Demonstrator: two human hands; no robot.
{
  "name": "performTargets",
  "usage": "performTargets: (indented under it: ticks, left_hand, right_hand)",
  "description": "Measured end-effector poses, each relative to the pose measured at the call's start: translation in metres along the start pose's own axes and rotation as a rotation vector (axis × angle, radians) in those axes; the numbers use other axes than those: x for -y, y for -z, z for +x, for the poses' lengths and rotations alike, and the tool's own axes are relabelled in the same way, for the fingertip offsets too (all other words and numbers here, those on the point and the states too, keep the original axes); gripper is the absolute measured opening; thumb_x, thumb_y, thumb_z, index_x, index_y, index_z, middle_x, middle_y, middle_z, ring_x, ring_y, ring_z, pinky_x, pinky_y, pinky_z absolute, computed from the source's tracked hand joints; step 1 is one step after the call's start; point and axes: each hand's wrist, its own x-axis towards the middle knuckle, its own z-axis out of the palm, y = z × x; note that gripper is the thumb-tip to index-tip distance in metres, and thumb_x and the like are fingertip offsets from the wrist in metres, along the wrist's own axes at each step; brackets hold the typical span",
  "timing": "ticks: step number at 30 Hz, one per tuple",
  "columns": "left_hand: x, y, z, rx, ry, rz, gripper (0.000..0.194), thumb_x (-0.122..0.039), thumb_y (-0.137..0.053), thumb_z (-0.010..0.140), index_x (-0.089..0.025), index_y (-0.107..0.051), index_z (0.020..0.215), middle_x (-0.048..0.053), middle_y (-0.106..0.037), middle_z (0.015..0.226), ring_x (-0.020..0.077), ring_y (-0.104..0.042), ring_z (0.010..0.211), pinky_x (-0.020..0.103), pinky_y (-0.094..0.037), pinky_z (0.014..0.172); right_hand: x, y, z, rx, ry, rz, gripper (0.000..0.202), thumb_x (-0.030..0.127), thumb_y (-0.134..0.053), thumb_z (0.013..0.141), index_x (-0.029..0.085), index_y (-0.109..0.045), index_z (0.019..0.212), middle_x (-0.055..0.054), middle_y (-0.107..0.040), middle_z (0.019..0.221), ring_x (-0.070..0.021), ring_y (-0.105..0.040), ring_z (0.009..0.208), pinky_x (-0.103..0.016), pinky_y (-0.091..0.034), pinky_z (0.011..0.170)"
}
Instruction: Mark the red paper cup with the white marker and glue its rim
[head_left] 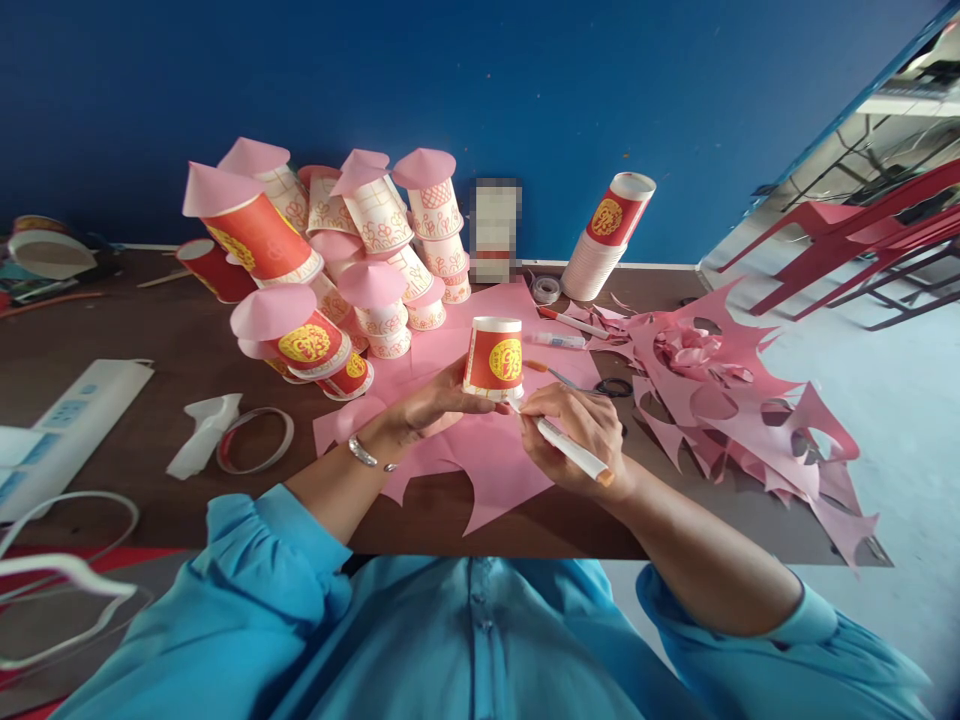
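Observation:
A red paper cup with a yellow emblem and white edges is in my left hand, whose fingers are around its lower left side and under it. My right hand is closed around a white marker with an orange end. The marker's tip is by the cup's lower right edge. Under both hands lie pink paper sheets. Left of the cup stand several stacked cups with pink cone tops, some red, some white with drawn patterns.
Pink cut-out scraps, scissors, a glue tube and a cup stack lie or stand to the right. Tape rolls are behind. On the left are a white ring and a power strip. Red stools stand beyond the table.

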Motion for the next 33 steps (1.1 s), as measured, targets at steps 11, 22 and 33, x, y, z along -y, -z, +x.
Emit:
performTargets:
  ticks: [11, 22, 33]
  left_hand:
    - [-0.0056, -0.0048, -0.0008, -0.013, 0.014, 0.015, 0.038, -0.039, -0.096, 0.087, -0.028, -0.078, 0.118, 0.005, -0.087, 0.123, 0.0326, -0.081, 0.127, 0.047, -0.066, 0.105]
    - [-0.0085, -0.0074, 0.0013, -0.014, 0.069, 0.035, 0.064, -0.045, -0.099, 0.086, -0.026, -0.074, 0.142, 0.012, -0.087, 0.132, 0.0356, -0.081, 0.127, 0.052, -0.065, 0.107]
    - [-0.0043, -0.0043, 0.0030, 0.032, 0.052, 0.022, 0.067, -0.038, -0.099, 0.087, -0.027, -0.072, 0.147, 0.014, -0.084, 0.143, 0.0393, -0.078, 0.137, 0.055, -0.065, 0.110]
  right_hand:
    - [0.0004, 0.0003, 0.0005, -0.028, 0.008, 0.008, 0.014, 0.014, -0.066, 0.105, 0.028, -0.064, 0.105, 0.003, -0.078, 0.080, -0.0158, -0.076, 0.062, -0.027, -0.060, 0.061]
    - [0.0003, 0.0014, 0.0012, 0.002, 0.002, -0.007, 0.014, 0.014, -0.066, 0.106, 0.027, -0.065, 0.104, 0.002, -0.079, 0.081, -0.0151, -0.076, 0.063, -0.026, -0.060, 0.061]
    - [-0.0014, 0.0009, 0.0001, 0.034, 0.001, 0.028, 0.016, 0.012, -0.067, 0.104, 0.027, -0.065, 0.106, 0.002, -0.080, 0.083, -0.0153, -0.077, 0.065, -0.026, -0.059, 0.063]
